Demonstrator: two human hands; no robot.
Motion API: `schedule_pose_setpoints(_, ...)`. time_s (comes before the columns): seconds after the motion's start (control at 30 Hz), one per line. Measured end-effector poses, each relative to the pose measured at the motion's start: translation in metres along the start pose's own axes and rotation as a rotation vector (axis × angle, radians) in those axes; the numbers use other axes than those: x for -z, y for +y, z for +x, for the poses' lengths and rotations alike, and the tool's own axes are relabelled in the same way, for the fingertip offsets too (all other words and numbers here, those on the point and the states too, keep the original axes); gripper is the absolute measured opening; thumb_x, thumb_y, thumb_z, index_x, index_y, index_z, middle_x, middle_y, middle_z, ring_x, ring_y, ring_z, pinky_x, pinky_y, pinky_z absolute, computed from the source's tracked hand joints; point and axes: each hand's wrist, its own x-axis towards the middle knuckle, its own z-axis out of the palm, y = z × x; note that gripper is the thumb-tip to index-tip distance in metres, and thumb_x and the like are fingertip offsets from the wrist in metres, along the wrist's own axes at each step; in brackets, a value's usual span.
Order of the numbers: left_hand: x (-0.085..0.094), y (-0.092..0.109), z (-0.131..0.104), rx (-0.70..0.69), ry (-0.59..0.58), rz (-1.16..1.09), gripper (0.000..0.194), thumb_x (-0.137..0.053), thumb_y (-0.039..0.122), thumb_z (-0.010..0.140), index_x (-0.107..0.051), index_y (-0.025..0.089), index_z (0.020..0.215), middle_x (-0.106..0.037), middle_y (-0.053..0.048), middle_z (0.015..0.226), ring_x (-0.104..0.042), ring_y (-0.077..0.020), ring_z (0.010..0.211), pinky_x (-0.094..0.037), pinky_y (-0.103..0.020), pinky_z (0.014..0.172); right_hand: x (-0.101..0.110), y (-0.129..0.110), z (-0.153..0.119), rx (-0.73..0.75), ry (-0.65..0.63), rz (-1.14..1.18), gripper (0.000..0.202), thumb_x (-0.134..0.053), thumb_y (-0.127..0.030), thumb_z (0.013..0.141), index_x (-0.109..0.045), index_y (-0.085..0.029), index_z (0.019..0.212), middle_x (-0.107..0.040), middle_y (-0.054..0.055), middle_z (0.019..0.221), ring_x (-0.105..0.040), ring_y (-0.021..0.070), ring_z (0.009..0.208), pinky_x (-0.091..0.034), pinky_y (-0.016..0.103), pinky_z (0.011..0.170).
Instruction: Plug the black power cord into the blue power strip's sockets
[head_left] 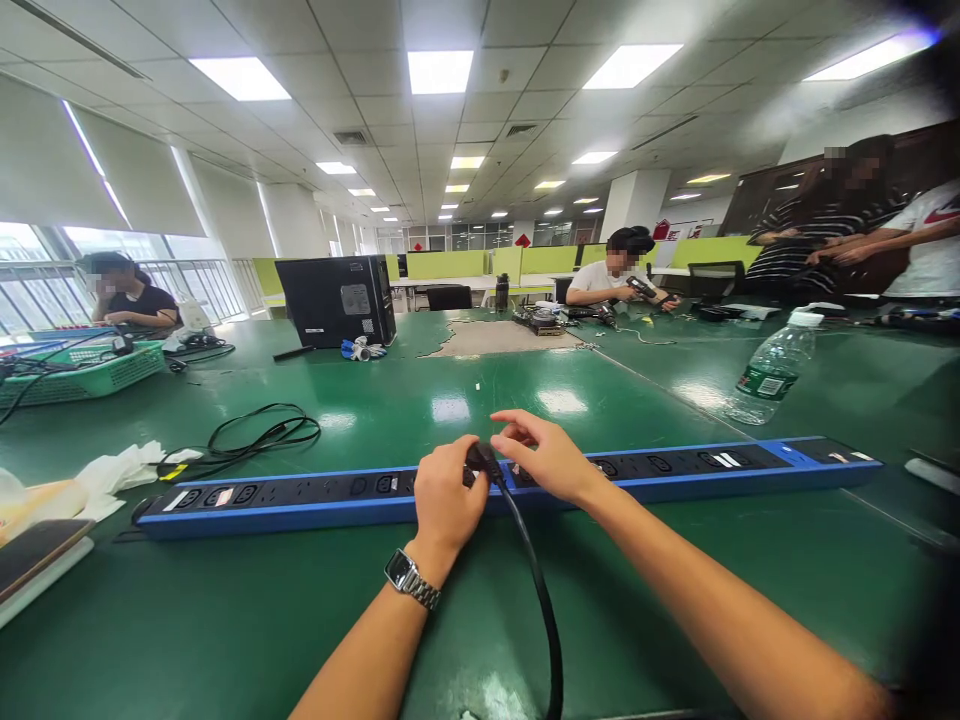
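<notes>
A long blue-and-black power strip (pixel 322 492) lies across the green table in front of me, with a row of sockets along its top. My left hand (pixel 448 490) is closed round a black power plug (pixel 484 458) over the middle of the strip; whether its pins sit in a socket is hidden. From the plug a thick black cable (pixel 536 570) curves down toward the table's near edge. Just right of the plug is my right hand (pixel 546 455), its fingers apart and nothing seen in them. A metal-banded watch is on my left wrist.
A plastic water bottle (pixel 772 368) stands behind the strip's right part. At the back left are a black computer case (pixel 335 302) and a green basket (pixel 97 372). A coiled black cord (pixel 262 437) and crumpled tissue (pixel 120 475) lie left. Other people work around the table.
</notes>
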Motion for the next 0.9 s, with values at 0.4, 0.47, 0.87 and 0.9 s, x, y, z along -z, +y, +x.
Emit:
schedule_pose_setpoints(0.4,0.068,-0.076,0.004,0.406,0.002,-0.129,0.036,-0.062,0.049,0.077,-0.067,0.021,0.098,-0.073,-0.004,0.091,-0.067,-0.0212,0.086,-0.051,-0.032,0.078,-0.013,0.065,-0.026,-0.164,0.248,-0.635,0.039,-0.039,-0.042,0.095,-0.072,-0.022,0.092,-0.074,0.004,0.099,-0.064,0.0217,0.098,-0.039,0.036,0.090)
schedule_pose_setpoints(0.47,0.066,-0.077,0.002,0.388,-0.074,-0.151,0.036,-0.062,0.048,0.077,-0.068,0.021,0.101,-0.074,-0.004,0.093,-0.067,-0.0214,0.087,-0.051,-0.033,0.082,-0.013,0.063,-0.026,-0.167,0.247,-0.637,0.039,-0.039,-0.042,0.095,-0.072,-0.022,0.091,-0.075,0.004,0.098,-0.064,0.0212,0.096,-0.039,0.036,0.090)
schedule_pose_setpoints(0.87,0.066,-0.062,-0.004,0.278,-0.259,-0.101,0.035,-0.060,0.036,0.079,-0.067,0.022,0.109,-0.073,-0.005,0.102,-0.066,-0.0216,0.092,-0.051,-0.036,0.087,-0.012,0.065,-0.027,-0.152,0.241,-0.635,0.040,-0.038,-0.040,0.094,-0.073,-0.023,0.091,-0.075,0.004,0.100,-0.064,0.0210,0.095,-0.040,0.035,0.087)
schedule_pose_setpoints(0.9,0.067,-0.062,-0.004,0.286,-0.257,-0.105,0.034,-0.060,0.036,0.078,-0.067,0.022,0.109,-0.073,-0.004,0.101,-0.067,-0.0213,0.091,-0.051,-0.036,0.087,-0.012,0.065,-0.027,-0.151,0.241,-0.634,0.039,-0.038,-0.040,0.094,-0.073,-0.023,0.091,-0.075,0.004,0.100,-0.064,0.0210,0.095,-0.040,0.035,0.087)
